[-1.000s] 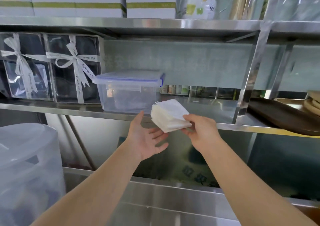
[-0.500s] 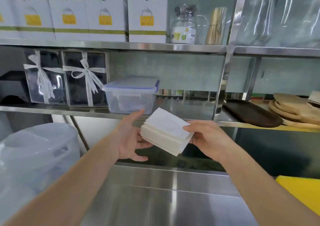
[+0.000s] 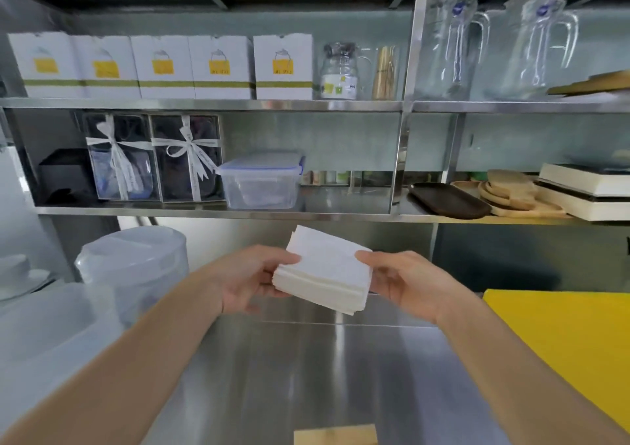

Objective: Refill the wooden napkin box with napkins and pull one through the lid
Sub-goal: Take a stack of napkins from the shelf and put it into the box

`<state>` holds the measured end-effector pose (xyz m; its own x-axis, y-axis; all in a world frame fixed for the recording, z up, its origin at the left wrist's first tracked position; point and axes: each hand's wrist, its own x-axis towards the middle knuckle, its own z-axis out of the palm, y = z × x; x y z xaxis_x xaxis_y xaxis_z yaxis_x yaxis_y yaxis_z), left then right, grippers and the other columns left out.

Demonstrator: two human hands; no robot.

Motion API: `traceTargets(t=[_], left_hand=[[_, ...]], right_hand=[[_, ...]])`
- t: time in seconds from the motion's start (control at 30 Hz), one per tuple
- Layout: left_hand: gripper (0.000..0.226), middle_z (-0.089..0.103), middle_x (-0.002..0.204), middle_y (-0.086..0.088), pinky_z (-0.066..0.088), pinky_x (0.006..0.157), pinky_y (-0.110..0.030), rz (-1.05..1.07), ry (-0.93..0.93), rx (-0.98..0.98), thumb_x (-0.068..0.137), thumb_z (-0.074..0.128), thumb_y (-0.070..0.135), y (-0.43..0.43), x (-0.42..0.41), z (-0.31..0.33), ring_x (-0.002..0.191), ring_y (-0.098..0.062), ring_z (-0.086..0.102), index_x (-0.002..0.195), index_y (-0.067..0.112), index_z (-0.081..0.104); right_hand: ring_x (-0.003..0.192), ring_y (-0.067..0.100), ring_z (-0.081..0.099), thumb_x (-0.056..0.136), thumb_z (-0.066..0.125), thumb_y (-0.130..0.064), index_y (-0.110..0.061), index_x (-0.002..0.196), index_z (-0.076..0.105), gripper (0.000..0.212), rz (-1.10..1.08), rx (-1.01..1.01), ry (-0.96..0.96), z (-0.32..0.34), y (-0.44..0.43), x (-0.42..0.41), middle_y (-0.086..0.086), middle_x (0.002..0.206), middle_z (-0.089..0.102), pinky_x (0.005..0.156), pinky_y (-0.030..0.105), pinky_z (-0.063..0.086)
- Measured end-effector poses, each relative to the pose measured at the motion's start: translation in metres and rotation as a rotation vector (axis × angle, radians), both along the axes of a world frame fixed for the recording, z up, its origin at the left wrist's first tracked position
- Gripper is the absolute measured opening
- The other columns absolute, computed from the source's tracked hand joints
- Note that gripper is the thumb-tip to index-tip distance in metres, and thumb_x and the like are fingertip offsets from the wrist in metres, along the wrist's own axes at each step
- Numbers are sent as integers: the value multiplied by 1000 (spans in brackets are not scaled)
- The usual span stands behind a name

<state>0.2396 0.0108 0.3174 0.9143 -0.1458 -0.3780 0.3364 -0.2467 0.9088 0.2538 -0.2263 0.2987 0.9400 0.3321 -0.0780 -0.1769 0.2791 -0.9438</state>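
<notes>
Both hands grip a stack of napkins (image 3: pixel 324 272) in mid-air above the stainless steel table (image 3: pixel 306 369), below the lower shelf (image 3: pixel 211 210). The stack is white, square and fairly thick, its layered edges showing along the near side, tilted with its far corner raised. The left hand (image 3: pixel 250 276) clamps its left edge, thumb on top; the right hand (image 3: pixel 405 279) clamps the right edge likewise. A wooden piece (image 3: pixel 335 435) peeks in at the table's near edge.

No legible text; yellow labels on white boxes (image 3: pixel 283 66) blurred.
</notes>
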Motion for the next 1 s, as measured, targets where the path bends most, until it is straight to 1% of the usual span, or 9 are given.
traceTargets(t=[0.1,0.17,0.23,0.33,0.5,0.67,0.83,0.93,1.0], left_hand=[[10,67,81,5,32,96,-37,18,-52,-4,74,63,33,-8,-21,-4,72,-12,63,79,24,64],[6,65,79,1,47,59,-16,18,-108,-35,79,61,25,-16,-34,-4,56,-6,63,77,20,63],[6,63,75,-2,39,32,-11,29,-144,-43,81,60,19,-22,-45,-3,44,-4,60,80,14,62],[22,68,86,-8,46,39,-13,53,-189,-35,77,65,18,-26,-57,-7,59,-12,65,94,4,67],[22,71,89,-8,50,48,-17,66,-165,-13,74,70,20,-25,-80,-30,70,-16,66,92,7,69],[21,73,90,-8,50,54,-18,-33,-83,65,78,68,24,-21,-108,-61,76,-16,64,92,9,71],[14,71,84,3,30,59,-22,8,33,92,71,72,28,-19,-137,-99,81,-14,58,80,17,71],[10,62,61,9,30,66,-22,57,84,62,65,76,25,-22,-152,-121,67,-11,47,63,20,69],[17,60,57,6,31,78,-27,103,90,42,64,77,22,-26,-160,-136,70,-16,49,52,19,66]], right_hand=[[84,21,72,69,72,-13,2,101,68,35,-33,82,114,-19,0,-31,14,99,74,61,24,58],[91,26,69,67,73,-20,-2,107,66,45,-52,109,195,-35,1,-49,16,106,71,62,29,58],[101,30,64,68,75,-32,-7,111,64,50,-20,88,266,-51,3,-65,17,111,67,73,38,58],[107,30,61,60,79,-44,-11,107,67,59,5,76,316,-71,5,-85,15,108,68,83,45,51],[97,21,61,51,81,-44,-20,90,73,46,-76,-3,278,-85,4,-111,4,90,76,77,33,38],[91,18,56,50,80,-45,-18,94,69,53,-165,-182,249,-102,-4,-138,0,87,74,73,31,33],[89,12,56,58,79,-35,-19,84,72,32,-211,-312,310,-126,-11,-167,-7,80,73,81,33,28],[86,15,49,69,74,-26,-15,80,68,17,-252,-355,336,-138,-13,-182,1,86,59,84,33,26],[85,15,46,71,73,-22,-11,80,64,17,-288,-377,328,-148,-14,-190,2,85,55,84,32,25]])
